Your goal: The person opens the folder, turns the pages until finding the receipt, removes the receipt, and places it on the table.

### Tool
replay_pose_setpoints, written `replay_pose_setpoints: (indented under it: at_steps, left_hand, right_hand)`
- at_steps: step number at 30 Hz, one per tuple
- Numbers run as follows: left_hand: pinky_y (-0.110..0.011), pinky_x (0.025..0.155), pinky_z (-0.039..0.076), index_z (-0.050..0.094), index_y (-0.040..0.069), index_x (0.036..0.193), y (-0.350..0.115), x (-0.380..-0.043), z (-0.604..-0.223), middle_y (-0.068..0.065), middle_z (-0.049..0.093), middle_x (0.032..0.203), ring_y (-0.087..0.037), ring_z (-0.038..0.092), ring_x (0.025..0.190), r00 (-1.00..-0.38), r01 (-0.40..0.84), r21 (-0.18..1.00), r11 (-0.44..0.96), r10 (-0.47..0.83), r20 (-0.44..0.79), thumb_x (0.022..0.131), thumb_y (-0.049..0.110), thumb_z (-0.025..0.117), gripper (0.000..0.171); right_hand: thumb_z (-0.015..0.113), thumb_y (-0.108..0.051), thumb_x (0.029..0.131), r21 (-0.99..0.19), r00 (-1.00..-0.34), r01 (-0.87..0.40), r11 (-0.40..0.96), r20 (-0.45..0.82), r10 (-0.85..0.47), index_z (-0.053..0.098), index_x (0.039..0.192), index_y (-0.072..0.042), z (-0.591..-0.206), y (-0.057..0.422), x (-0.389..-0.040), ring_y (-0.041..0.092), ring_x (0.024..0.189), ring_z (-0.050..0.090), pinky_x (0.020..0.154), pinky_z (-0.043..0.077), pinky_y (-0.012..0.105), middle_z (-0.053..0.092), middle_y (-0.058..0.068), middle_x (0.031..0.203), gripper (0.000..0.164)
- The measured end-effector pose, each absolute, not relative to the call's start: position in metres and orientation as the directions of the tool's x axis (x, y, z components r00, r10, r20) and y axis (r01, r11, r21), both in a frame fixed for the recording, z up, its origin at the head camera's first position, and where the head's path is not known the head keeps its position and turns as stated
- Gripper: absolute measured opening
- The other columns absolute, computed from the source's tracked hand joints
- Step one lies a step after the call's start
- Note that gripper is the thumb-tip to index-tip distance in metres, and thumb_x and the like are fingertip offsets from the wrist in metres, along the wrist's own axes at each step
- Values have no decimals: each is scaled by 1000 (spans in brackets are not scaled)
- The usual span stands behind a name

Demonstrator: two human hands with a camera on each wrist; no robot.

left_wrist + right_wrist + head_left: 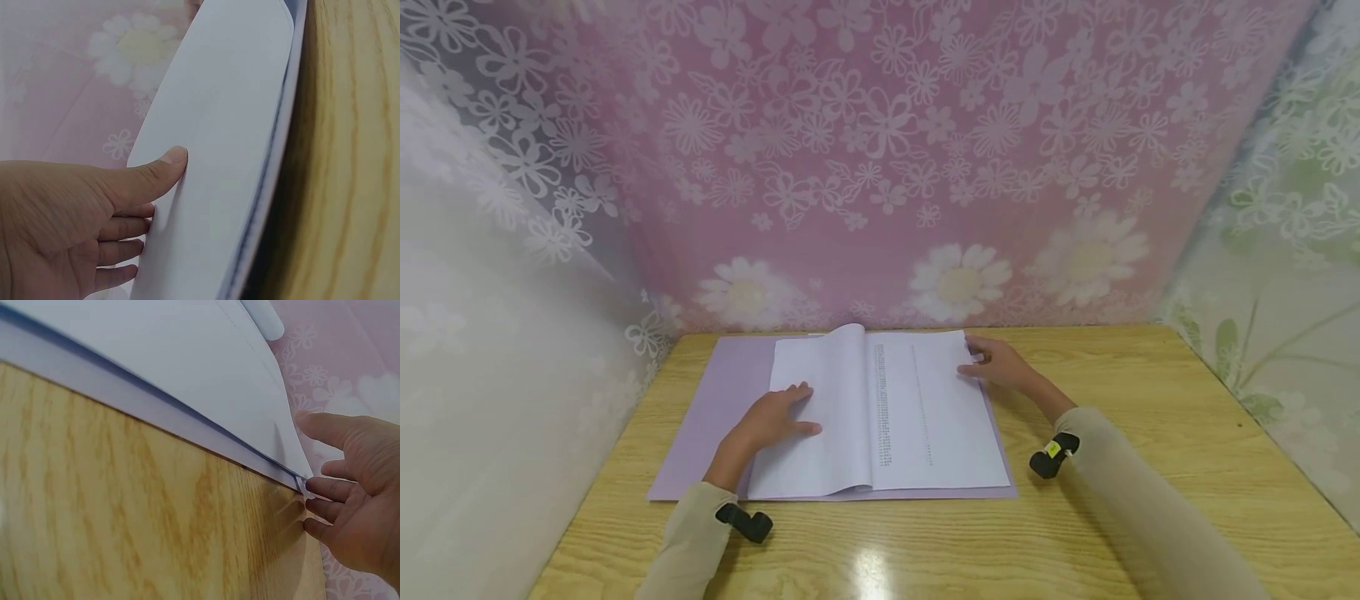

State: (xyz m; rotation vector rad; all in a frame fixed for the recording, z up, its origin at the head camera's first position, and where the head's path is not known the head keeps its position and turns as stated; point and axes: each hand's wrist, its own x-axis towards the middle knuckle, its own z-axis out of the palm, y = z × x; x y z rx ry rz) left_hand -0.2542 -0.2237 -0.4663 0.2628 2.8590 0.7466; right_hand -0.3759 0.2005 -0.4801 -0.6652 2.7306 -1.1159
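Observation:
A purple folder (pixel 722 408) lies spread on the table with white sheets inside. Its right-hand page (pixel 951 417) carries columns of small print; the left-hand page (pixel 820 450) is blank and bulges up toward the middle fold. My left hand (pixel 775 418) rests on that blank page, and in the left wrist view its thumb (pixel 172 159) lies flat on the paper. At the upper right corner of the printed page, my right hand (pixel 1000 364) touches the edge with its fingertips. In the right wrist view its thumb (pixel 319 425) stands apart from the fingers.
The folder lies on a wood-grain table (pixel 880 550), near its back edge. A pink flowered cloth (pixel 880 167) hangs behind, with pale flowered panels at the left (pixel 490 375) and right (pixel 1292 250). Black straps with small devices (pixel 1052 457) sit on both wrists.

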Motion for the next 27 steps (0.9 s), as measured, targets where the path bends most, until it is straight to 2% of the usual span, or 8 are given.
replay_pose_setpoints:
  at_steps: [8,12,19,22,27]
  left_hand:
    - [-58,121,32,49,3,151,-224,-254,-466,-19,41,160,-42,35,150,-970,121,494,861,209,-127,89,35,79,76]
    - [-58,121,32,48,3,151,-224,-254,-466,-19,40,160,-42,35,150,-969,126,491,862,213,-125,89,36,78,76]
    - [-57,122,32,48,3,151,-225,-254,-465,-19,40,160,-41,35,150,-969,130,494,860,216,-120,89,35,79,76]
    - [-57,122,32,48,3,151,-225,-254,-466,-19,40,160,-41,35,151,-969,130,496,859,215,-119,89,35,79,76]
    - [-57,122,32,49,3,151,-225,-254,-468,-18,40,160,-41,35,151,-970,127,496,859,213,-120,89,36,79,76]
  right_hand:
    - [74,-23,95,-708,-893,-359,609,71,-444,37,153,7,-479,200,-375,47,139,48,112,44,59,45,29,154,75]
    - [74,-21,95,-719,-901,-362,594,107,-420,42,151,7,-479,200,-375,49,135,51,110,46,58,46,28,153,71]
    - [69,-8,97,-840,-895,-357,410,181,-408,44,148,10,-479,200,-374,49,134,53,111,44,58,52,33,145,59]
    - [64,-5,99,-857,-889,-365,363,205,-410,44,147,11,-476,202,-373,49,130,57,109,49,51,57,34,140,55]
    - [59,-4,102,-870,-875,-380,314,227,-427,44,149,8,-472,208,-369,50,126,59,101,56,32,60,33,136,51]
